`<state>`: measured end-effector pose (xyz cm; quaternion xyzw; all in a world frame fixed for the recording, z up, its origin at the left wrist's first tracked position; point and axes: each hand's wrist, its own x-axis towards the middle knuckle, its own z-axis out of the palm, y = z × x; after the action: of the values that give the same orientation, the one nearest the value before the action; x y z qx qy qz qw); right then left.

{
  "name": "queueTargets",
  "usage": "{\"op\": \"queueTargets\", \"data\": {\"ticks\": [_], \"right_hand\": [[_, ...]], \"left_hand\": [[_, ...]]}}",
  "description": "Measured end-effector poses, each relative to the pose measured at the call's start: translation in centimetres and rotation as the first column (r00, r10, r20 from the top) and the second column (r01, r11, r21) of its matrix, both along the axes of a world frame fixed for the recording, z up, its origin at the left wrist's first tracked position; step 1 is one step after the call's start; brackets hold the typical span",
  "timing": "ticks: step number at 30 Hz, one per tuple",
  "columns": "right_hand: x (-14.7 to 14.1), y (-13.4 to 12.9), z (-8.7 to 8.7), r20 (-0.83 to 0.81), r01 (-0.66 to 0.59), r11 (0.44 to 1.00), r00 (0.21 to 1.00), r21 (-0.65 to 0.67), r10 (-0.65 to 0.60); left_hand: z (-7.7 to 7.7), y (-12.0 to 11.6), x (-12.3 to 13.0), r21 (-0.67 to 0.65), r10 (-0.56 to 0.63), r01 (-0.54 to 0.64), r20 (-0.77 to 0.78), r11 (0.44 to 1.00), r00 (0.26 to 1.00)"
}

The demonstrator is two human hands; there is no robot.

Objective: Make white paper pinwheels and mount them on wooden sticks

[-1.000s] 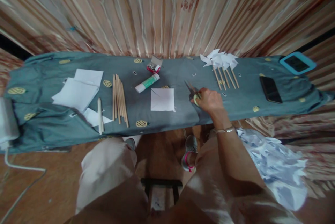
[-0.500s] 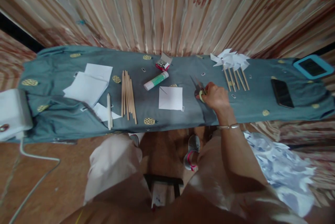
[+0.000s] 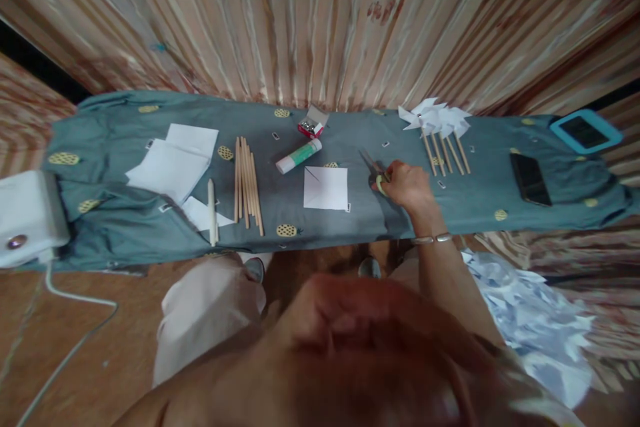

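Right-hand fingers point(image 3: 393, 172): closed on the scissors point(image 3: 381, 185), handles partly covered.
Left hand point(image 3: 370, 327): near the camera, badly blurred (practically a smear), hiding much of the lap; whether its fingers are wide or narrow, I cannot tell.
Right forearm point(image 3: 445, 274): towards five o'clock, back of hand up.
Blades: towards eleven o'clock, at three o'clock from the paper square point(image 3: 326, 188).

Scene is shot from the head, forward and steeply down; table point(image 3: 345, 140) is seen whole-width at mid-range, curtain point(image 3: 320, 27) is caught beyond, legs point(image 3: 205, 314) and floor point(image 3: 95, 340) below; lens is nearly filled low-centre by blurred left hand point(image 3: 370, 320)
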<state>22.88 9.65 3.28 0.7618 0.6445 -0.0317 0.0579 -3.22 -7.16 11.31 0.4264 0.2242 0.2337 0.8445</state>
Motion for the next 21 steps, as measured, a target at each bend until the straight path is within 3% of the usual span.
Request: {"op": "queueTargets", "data": {"ticks": [1, 2, 4, 7, 9, 11, 16, 21], "right_hand": [[-0.1, -0.1, 0.1, -0.006, -0.010, 1.000, 1.000, -0.007, 0.010], [-0.1, -0.3, 0.1, -0.012, -0.022, 1.000, 1.000, -0.012, 0.022], [-0.2, -0.5, 0.2, -0.020, -0.044, 0.999, 0.999, -0.016, 0.043], [0.1, -0.8, 0.2, -0.024, -0.078, 0.997, 0.997, -0.028, 0.078], [0.4, -0.9, 0.2, -0.021, -0.101, 0.994, 0.995, -0.042, 0.100], [0.8, -1.1, 0.2, -0.006, -0.109, 0.993, 0.994, -0.048, 0.109], [1.3, -1.2, 0.5, -0.015, -0.064, 0.998, 0.998, -0.003, 0.064], [1.4, -1.2, 0.3, -0.041, -0.059, 0.997, 0.997, 0.041, 0.061]], "left_hand": [[-0.3, 1.3, 0.8, 0.020, 0.068, -0.068, -0.016, 0.998, 0.998], [-0.9, 2.6, 1.5, 0.082, 0.226, -0.221, -0.064, 0.972, 0.972], [-2.4, 4.8, 2.4, 0.259, 0.435, -0.392, -0.136, 0.883, 0.890], [-5.5, 7.7, 1.8, 0.513, 0.620, -0.448, -0.229, 0.732, 0.751], [-7.5, 9.4, 0.5, 0.675, 0.749, -0.459, -0.215, 0.578, 0.626], [-9.1, 10.7, -0.8, 0.785, 0.795, -0.363, -0.254, 0.502, 0.550], [-11.5, 12.7, -2.0, 0.857, 0.798, -0.135, -0.391, 0.497, 0.458], [-13.5, 14.1, -2.0, 0.943, 0.807, 0.036, -0.304, 0.332, 0.506]]}}
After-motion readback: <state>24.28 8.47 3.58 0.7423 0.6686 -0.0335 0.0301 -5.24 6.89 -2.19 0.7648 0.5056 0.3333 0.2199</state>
